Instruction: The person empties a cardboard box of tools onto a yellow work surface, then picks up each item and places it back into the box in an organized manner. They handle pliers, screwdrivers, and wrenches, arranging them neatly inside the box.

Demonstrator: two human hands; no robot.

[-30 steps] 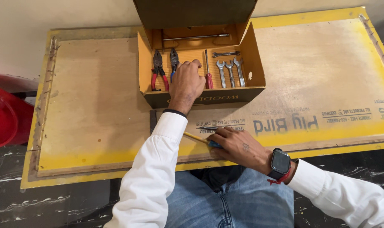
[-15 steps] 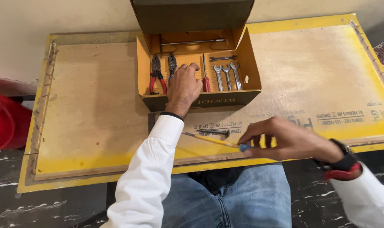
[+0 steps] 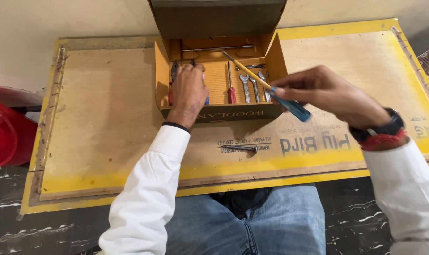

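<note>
An open cardboard box [image 3: 266,111] stands at the far middle of a yellow-edged plywood board [image 3: 106,118]. Inside lie pliers, a red-handled screwdriver [image 3: 231,87], several spanners [image 3: 252,85] and a long metal rod [image 3: 214,48]. My left hand [image 3: 188,89] rests inside the box on the pliers at its left side. My right hand [image 3: 327,92] holds a blue-handled screwdriver [image 3: 266,85] above the box's right half, its tip pointing into the box. A dark metal bit [image 3: 240,148] lies on the board in front of the box.
A red plastic tub [image 3: 2,137] sits at the left edge, off the board. The box lid [image 3: 216,16] stands raised at the back. My knees in blue jeans [image 3: 252,222] are under the board's near edge. A black marbled floor surrounds it.
My right hand has lifted the blue-handled screwdriver off the board's near edge and carried it up and to the right, over the box. My left hand has stayed in the box.
</note>
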